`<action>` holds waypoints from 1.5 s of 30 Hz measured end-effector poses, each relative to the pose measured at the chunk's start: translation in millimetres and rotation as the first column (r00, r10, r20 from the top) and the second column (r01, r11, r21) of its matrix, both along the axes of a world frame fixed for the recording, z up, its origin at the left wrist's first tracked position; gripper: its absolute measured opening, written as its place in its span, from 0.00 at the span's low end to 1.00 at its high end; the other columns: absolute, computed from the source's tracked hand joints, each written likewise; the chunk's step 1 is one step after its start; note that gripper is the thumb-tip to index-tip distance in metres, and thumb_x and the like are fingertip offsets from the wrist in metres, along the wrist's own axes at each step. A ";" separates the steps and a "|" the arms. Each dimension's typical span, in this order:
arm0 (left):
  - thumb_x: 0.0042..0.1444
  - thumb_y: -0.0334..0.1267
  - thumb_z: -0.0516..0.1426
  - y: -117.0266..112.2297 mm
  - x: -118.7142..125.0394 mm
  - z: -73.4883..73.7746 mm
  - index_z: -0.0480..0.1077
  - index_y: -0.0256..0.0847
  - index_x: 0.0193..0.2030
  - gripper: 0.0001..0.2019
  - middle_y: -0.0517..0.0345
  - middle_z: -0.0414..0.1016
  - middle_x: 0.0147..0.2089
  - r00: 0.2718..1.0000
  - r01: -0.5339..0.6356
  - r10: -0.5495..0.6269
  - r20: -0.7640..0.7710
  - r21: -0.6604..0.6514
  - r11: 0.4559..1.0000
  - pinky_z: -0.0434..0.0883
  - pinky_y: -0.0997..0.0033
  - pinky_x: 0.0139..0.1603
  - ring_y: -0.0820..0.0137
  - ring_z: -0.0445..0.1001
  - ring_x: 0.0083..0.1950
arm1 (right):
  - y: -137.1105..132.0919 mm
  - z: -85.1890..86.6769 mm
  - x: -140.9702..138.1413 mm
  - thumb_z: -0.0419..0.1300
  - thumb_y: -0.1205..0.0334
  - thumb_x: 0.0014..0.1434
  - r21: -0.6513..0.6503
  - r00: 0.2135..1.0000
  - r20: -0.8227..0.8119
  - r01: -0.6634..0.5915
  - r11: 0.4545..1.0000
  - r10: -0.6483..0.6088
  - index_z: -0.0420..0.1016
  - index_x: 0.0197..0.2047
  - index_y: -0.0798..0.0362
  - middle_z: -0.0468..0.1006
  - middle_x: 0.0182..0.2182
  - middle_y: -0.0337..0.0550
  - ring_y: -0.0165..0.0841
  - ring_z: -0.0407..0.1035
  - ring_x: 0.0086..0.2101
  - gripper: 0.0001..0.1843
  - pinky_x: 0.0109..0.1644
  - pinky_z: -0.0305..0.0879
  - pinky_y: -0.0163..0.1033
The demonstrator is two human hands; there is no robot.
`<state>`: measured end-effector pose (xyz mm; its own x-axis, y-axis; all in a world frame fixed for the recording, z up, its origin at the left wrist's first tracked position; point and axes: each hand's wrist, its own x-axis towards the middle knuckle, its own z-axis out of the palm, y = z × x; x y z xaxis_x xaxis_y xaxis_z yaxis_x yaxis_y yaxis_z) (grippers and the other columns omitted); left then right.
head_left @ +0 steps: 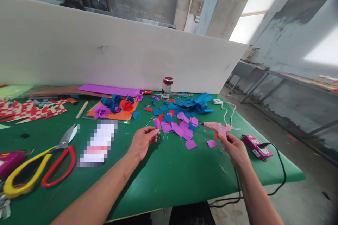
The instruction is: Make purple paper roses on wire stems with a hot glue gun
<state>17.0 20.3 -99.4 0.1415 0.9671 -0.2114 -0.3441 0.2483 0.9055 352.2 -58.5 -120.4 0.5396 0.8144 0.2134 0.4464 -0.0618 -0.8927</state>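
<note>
My left hand (142, 142) pinched a purple petal (157, 123) while my right hand (236, 149) gripped the glue gun (218, 127) at the petal's three o'clock, gluing seemingly in hand and needing them closer.

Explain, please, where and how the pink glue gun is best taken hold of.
Probably by its handle, coming from the near side, as the right hand does: on this pink glue gun, the handle slopes toward the person, while the nozzle points left, may be hot and is best avoided.
</note>
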 end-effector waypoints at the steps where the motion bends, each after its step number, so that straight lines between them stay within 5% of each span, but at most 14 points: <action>1: 0.32 0.40 0.72 -0.3 -0.1 0.3 0.76 0.33 0.28 0.17 0.54 0.76 0.27 1.000 0.001 -0.001 0.000 0.001 1.000 0.67 0.77 0.26 0.78 0.68 0.24 | 0.9 -5.6 10.9 0.60 0.38 0.50 -0.061 0.995 0.099 0.034 0.998 -0.028 0.76 0.32 0.56 0.68 0.15 0.35 0.31 0.62 0.18 0.25 0.22 0.54 0.34; 4: 0.32 0.40 0.72 -0.8 -0.4 0.4 0.76 0.33 0.28 0.17 0.54 0.76 0.27 1.000 -0.001 0.001 -0.005 -0.002 1.000 0.67 0.77 0.26 0.78 0.68 0.24 | 4.6 -20.2 31.9 0.53 0.41 0.56 -0.185 0.927 0.366 0.164 0.969 -0.087 0.76 0.31 0.54 0.71 0.17 0.39 0.35 0.65 0.21 0.24 0.26 0.55 0.36; 8: 0.33 0.40 0.71 -0.6 -0.3 -0.3 0.76 0.33 0.28 0.16 0.55 0.76 0.26 1.000 0.008 -0.008 -0.001 0.003 1.000 0.66 0.77 0.26 0.79 0.67 0.23 | 9.5 -37.9 40.8 0.46 0.53 0.62 -0.205 0.741 0.663 0.319 0.925 -0.108 0.74 0.30 0.56 0.76 0.26 0.54 0.44 0.68 0.31 0.21 0.33 0.59 0.42; 12: 0.34 0.39 0.71 -1.3 0.6 0.0 0.76 0.33 0.27 0.15 0.55 0.75 0.26 1.000 0.012 -0.012 0.011 0.021 1.000 0.66 0.78 0.26 0.79 0.67 0.23 | 7.3 -43.7 39.2 0.46 0.55 0.62 -0.171 0.650 0.755 0.322 0.931 -0.087 0.77 0.34 0.59 0.75 0.28 0.59 0.47 0.67 0.35 0.22 0.39 0.60 0.46; 15: 0.33 0.39 0.71 -2.4 1.1 1.1 0.76 0.32 0.28 0.16 0.55 0.76 0.26 1.000 0.019 -0.020 0.022 0.023 1.000 0.66 0.79 0.25 0.79 0.67 0.23 | 3.2 -27.9 19.4 0.51 0.48 0.60 0.002 0.602 0.749 0.416 0.909 -0.277 0.77 0.44 0.63 0.75 0.36 0.63 0.51 0.67 0.39 0.26 0.41 0.61 0.49; 16: 0.33 0.39 0.71 -2.7 1.1 1.3 0.76 0.32 0.28 0.16 0.55 0.76 0.27 0.999 0.023 -0.024 0.029 0.024 0.999 0.66 0.79 0.25 0.80 0.67 0.23 | 2.6 -19.6 6.9 0.52 0.46 0.59 0.086 0.596 0.724 0.421 0.903 -0.346 0.75 0.46 0.63 0.75 0.39 0.64 0.52 0.66 0.41 0.28 0.42 0.61 0.51; 18: 0.33 0.39 0.71 -3.1 1.0 1.4 0.76 0.32 0.28 0.16 0.56 0.76 0.26 0.999 0.027 -0.028 0.045 0.024 0.999 0.66 0.80 0.25 0.80 0.67 0.23 | 3.9 -2.8 -26.8 0.52 0.47 0.60 0.210 0.719 0.614 0.250 0.945 -0.326 0.76 0.45 0.60 0.76 0.40 0.60 0.50 0.66 0.44 0.25 0.47 0.60 0.51; 21: 0.35 0.38 0.71 -3.4 0.1 0.9 0.76 0.32 0.28 0.15 0.57 0.75 0.27 0.998 0.033 -0.034 0.052 0.023 0.999 0.67 0.80 0.24 0.80 0.67 0.23 | 12.3 12.4 -90.4 0.52 0.52 0.62 0.202 0.944 0.320 -0.151 0.968 0.081 0.77 0.45 0.53 0.78 0.42 0.52 0.42 0.69 0.44 0.18 0.50 0.63 0.48; 25: 0.41 0.39 0.69 -3.9 -1.5 0.6 0.76 0.32 0.31 0.14 0.53 0.78 0.33 0.997 0.065 -0.066 0.025 0.040 0.997 0.67 0.81 0.19 0.79 0.70 0.23 | 29.9 10.1 -163.7 0.56 0.55 0.59 0.215 0.854 -0.147 -0.465 0.859 0.499 0.78 0.48 0.50 0.79 0.45 0.49 0.41 0.71 0.47 0.16 0.52 0.63 0.48; 32: 0.47 0.30 0.66 -2.0 -1.3 -0.5 0.74 0.31 0.34 0.08 0.51 0.79 0.31 0.993 0.089 -0.089 0.077 -0.001 0.996 0.74 0.78 0.25 0.75 0.75 0.25 | 50.3 3.7 -201.1 0.60 0.55 0.54 0.228 0.742 -0.497 -0.389 0.893 0.450 0.80 0.46 0.51 0.80 0.44 0.48 0.41 0.71 0.46 0.18 0.51 0.63 0.47; 45: 0.48 0.28 0.65 -5.5 0.2 1.6 0.76 0.29 0.33 0.05 0.50 0.79 0.31 0.991 0.119 -0.117 0.067 -0.027 0.992 0.75 0.78 0.23 0.75 0.75 0.23 | 47.1 -5.3 -206.0 0.63 0.57 0.51 0.287 0.590 -0.638 -0.414 0.864 0.495 0.81 0.45 0.49 0.80 0.46 0.46 0.40 0.69 0.48 0.17 0.55 0.61 0.47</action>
